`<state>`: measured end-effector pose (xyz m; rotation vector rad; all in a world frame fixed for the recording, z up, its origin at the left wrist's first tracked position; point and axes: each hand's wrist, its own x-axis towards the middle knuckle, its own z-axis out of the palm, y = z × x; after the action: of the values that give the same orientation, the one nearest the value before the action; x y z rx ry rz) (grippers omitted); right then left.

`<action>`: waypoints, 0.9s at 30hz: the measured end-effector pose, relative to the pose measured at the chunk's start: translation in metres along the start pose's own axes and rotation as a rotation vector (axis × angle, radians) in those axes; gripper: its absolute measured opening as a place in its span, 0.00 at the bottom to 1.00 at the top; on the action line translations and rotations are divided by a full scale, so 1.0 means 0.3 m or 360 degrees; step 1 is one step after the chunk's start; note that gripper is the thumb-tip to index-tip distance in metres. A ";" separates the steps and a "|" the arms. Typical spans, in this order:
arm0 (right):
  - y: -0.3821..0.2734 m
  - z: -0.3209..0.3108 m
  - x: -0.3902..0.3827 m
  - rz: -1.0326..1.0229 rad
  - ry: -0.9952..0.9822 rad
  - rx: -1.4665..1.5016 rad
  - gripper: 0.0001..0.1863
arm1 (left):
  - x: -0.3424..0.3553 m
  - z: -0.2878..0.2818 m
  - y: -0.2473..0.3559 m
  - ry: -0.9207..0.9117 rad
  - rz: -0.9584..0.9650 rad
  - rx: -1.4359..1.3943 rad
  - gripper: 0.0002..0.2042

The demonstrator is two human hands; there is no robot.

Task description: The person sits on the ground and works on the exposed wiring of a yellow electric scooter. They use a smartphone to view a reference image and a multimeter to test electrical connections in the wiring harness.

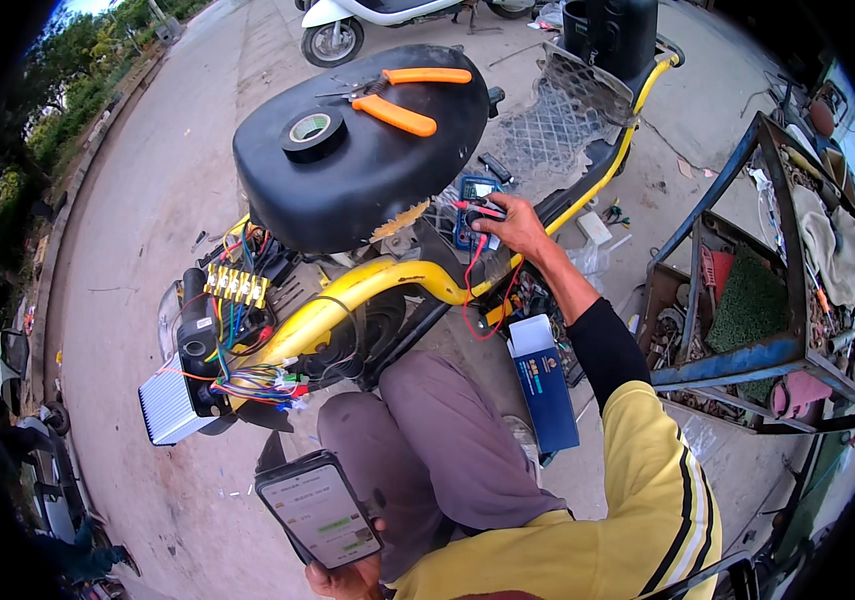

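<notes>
Low in the head view, my left hand (pixel 352 575) is closed around a smartphone (pixel 317 510) with a lit chat-like screen. My right hand (pixel 519 226) reaches forward and pinches the multimeter probes (pixel 479 209), one red and one black. They lie over the blue multimeter (pixel 467 236), which rests on the scooter's footboard. A red test lead (pixel 469 290) loops down from it. Left of that hand is the black scooter seat (pixel 377 150), its edge torn. On the seat lie a roll of black tape (pixel 313 135) and orange-handled wire strippers (pixel 397 113).
The scooter's yellow frame (pixel 337 305) crosses before my knees. Loose wires (pixel 257 382), a terminal block (pixel 237 285) and a silver finned controller (pixel 177 402) hang at its left end. A blue box (pixel 547 398) stands beside my legs. At right is a metal rack (pixel 727 370) of scrap.
</notes>
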<state>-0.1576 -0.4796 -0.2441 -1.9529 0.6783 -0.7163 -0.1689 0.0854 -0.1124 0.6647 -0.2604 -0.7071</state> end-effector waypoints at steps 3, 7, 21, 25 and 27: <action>-0.011 -0.013 -0.030 -0.0054 0.0180 0.0046 0.22 | 0.013 0.004 0.001 -0.0011 -0.0003 -0.0012 0.43; -0.013 -0.059 -0.118 0.0093 0.0411 0.0378 0.20 | 0.032 0.014 0.005 -0.0038 -0.0014 -0.0036 0.44; -0.581 0.033 -0.783 0.0128 0.0161 0.0894 0.15 | 0.022 0.016 0.029 -0.0042 0.0239 0.0161 0.42; -0.734 0.111 -0.867 0.0025 -0.0029 0.0936 0.15 | -0.031 0.036 0.050 0.0068 0.0385 0.0050 0.40; -0.818 0.142 -0.898 -0.0119 -0.0087 0.0871 0.15 | -0.036 0.014 0.083 -0.0062 0.0390 0.0071 0.40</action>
<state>-0.2685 -0.1609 -0.0999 -1.4905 0.3286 -0.7937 -0.1660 0.1048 -0.0932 0.6487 -0.3875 -0.4811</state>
